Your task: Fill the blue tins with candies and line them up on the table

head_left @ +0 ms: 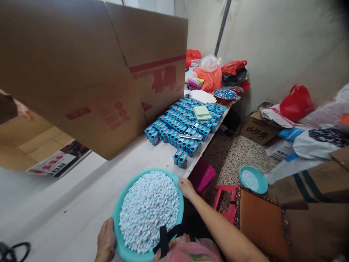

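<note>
A round teal basin (117, 203) full of small pale blue and white pieces (149, 209) is at the table's front edge, close to my body. My left hand (106, 234) grips its left rim. On the upper right rim my right hand (187, 187) has its fingers closed round the edge. Beyond the basin, many small blue boxes (174, 120) stand in rows on the white table (81, 196). Two blue boxes (180, 157) stand apart, nearer to me. A pale green scale (202, 112) and a metal strip (190, 137) lie on top of the rows.
A large cardboard box (109, 72) stands on the left. At left, a person's hand (23, 110) shows over an open carton (35, 140). A bowl of blue items (225, 94) and bags are behind. An orange-seated chair (261, 225) and a second basin (253, 179) are at right.
</note>
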A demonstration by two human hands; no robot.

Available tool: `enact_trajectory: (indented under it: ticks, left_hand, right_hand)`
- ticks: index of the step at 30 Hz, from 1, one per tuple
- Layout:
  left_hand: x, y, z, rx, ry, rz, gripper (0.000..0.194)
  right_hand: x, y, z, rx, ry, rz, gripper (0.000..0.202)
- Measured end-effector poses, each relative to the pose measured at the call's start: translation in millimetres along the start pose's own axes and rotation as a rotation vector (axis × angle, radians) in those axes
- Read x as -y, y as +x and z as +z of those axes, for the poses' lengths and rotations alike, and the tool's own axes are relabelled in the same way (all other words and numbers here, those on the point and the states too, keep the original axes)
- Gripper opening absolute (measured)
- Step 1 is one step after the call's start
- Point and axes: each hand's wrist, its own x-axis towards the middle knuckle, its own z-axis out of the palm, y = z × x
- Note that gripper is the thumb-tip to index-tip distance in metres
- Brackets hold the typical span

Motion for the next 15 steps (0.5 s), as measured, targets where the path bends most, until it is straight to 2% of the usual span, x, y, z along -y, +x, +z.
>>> enact_trajectory:
  ticks: [4, 7, 9, 11, 15]
  left_hand:
    - [2.4, 6.0, 4.0, -0.055, 0.136, -0.077, 0.043]
    - [-7.4, -1.1, 6.1, -0.077, 0.196, -0.105, 0.042]
    - [-22.2, -16.5, 6.5, -0.089, 0.216, -0.088, 0.041]
    - [-42.6, -35.7, 6.9, -0.117, 0.277, -0.114, 0.042]
    - [-85.5, -66.4, 10.5, -0.176, 0.295, -0.182, 0.039]
  right_hand:
    - [-18.1, -11.5, -19.6, 0.009, -0.156, -0.089, 0.050]
    - [-38.5, -11.7, -51.8, 0.070, -0.239, -0.142, 0.042]
    - [-47.5, -1.3, -78.8, 0.170, -0.292, -0.143, 0.034]
    - [-48.2, 16.9, -103.7, 0.302, -0.352, -0.174, 0.035]
    - [-32.6, 55.5, -132.8, 0.527, -0.348, -0.319, 0.025]
